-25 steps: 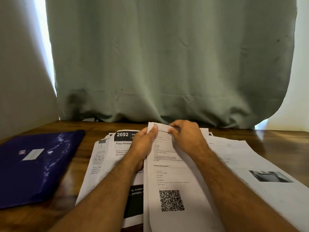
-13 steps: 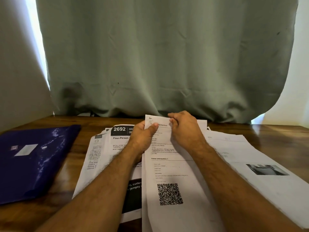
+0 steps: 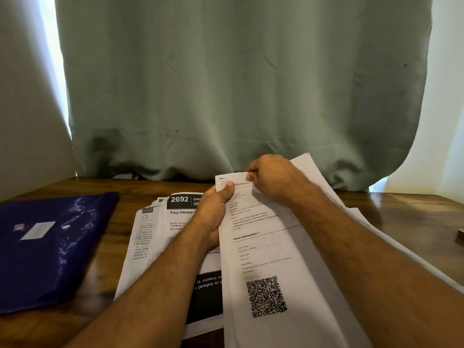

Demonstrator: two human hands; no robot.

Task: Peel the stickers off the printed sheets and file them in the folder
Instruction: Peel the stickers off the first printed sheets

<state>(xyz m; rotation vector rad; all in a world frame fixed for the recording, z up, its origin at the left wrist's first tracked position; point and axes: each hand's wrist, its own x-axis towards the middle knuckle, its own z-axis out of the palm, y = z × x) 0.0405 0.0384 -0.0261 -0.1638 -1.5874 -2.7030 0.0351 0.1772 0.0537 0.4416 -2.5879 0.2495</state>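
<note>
1. The printed sheet (image 3: 266, 247) with the QR code lies tilted on top of the spread papers (image 3: 160, 237), its far edge lifted off them.
2. The left hand (image 3: 213, 212) clamps the sheet's left edge under its thumb; the right hand (image 3: 273, 179) pinches at the top edge, probably on a sticker corner, though that is too small to confirm.
3. Peeling low and slowly, thumb braced close, should spare the paper.
4. The blue folder (image 3: 50, 247) waits closed on the table (image 3: 401, 212), well left.

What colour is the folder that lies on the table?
Dark blue, glossy, with a white label; the head view shows the folder best.
</note>
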